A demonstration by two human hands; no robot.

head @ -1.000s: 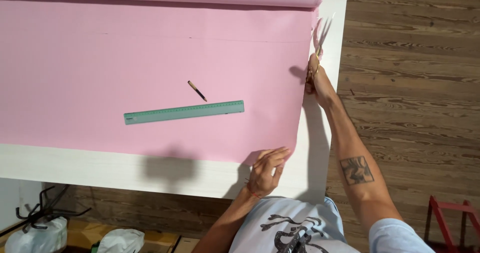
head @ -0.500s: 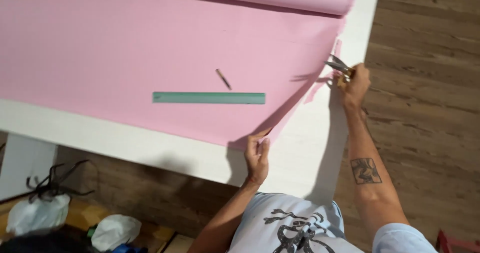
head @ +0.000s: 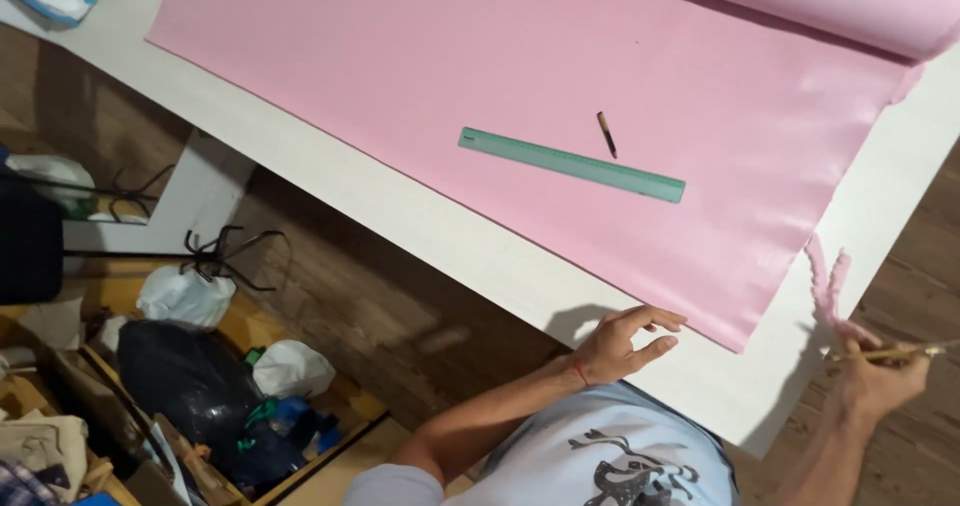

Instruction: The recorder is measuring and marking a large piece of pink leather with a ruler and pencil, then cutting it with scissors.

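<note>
On white table, pink sheet, green ruler

Probably a craft workshop: pink sheet roll, ruler, white worktable

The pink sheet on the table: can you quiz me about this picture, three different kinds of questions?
1. True or false: the green ruler lies on the pink sheet.
2. What small thing lies just beyond the ruler? A pencil, B cup, C spoon.
3. Which hand rests on the white table?

Key: 1 true. 2 A, the pencil. 3 the left hand; the right hand holds scissors and a pink strip.
</note>
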